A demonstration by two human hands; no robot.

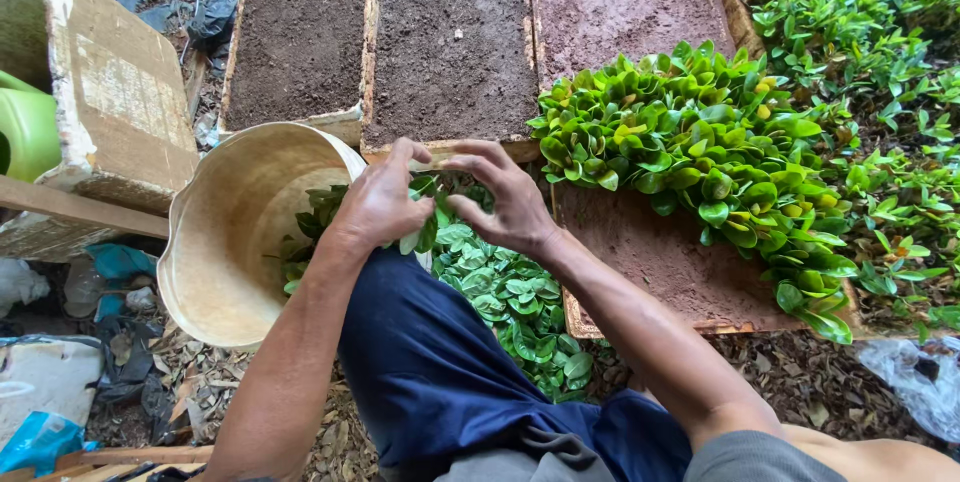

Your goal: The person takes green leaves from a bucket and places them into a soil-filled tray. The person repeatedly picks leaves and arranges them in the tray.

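Note:
My left hand [383, 200] rests on a heap of small green leafy cuttings [505, 292] that spills from a tipped cream bucket [232, 232] over my dark blue trouser leg. Its fingers curl into the leaves and pinch some of them. My right hand [507, 200] is just beside it, fingers bent and spread, touching the same leaves at the top of the heap. Both hands sit in front of a soil-filled tray [660, 260] that is partly planted with rows of upright green cuttings [700, 152].
Three more trays of bare brown soil [450, 42] lie beyond my hands. Dense green seedlings [870, 52] fill the right side. A worn foam box [110, 82] and a green watering can [25, 127] stand at left. Leaf litter and plastic scraps cover the ground.

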